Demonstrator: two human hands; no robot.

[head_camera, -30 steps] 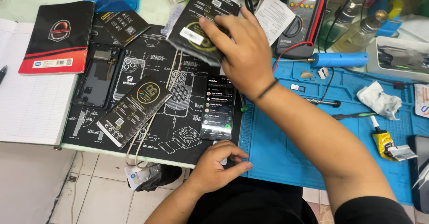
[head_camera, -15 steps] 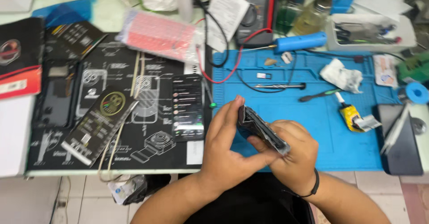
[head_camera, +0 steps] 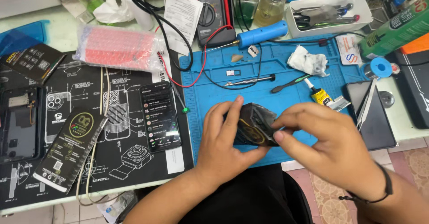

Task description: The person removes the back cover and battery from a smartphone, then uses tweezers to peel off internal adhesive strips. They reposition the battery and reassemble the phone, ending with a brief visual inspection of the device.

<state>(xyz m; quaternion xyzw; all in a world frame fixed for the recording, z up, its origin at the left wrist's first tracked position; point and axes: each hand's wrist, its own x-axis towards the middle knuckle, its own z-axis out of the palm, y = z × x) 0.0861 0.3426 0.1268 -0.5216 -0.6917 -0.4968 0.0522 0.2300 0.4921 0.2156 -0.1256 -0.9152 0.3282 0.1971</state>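
Both hands, left hand point(head_camera: 221, 146) and right hand point(head_camera: 330, 150), gripping black packet point(head_camera: 252, 125), now flatter, lower

In my left hand point(head_camera: 223, 146) and right hand point(head_camera: 333, 150) sits a glossy black packet point(head_camera: 252, 125) with a thin gold ring printed on it. Under them lies my blue work mat point(head_camera: 214, 90). To the left is a black mat point(head_camera: 111, 161) covered in white line drawings, with a black phone point(head_camera: 160, 117) showing a dark lit screen. Far left lies a clear bag of red-pink pieces point(head_camera: 117, 47). A red wire point(head_camera: 196, 79) curls across the blue, near a blue-handled tool point(head_camera: 261, 34). At the right lie a white crumpled tissue point(head_camera: 307, 61) and a yellow glue tube point(head_camera: 320, 95).
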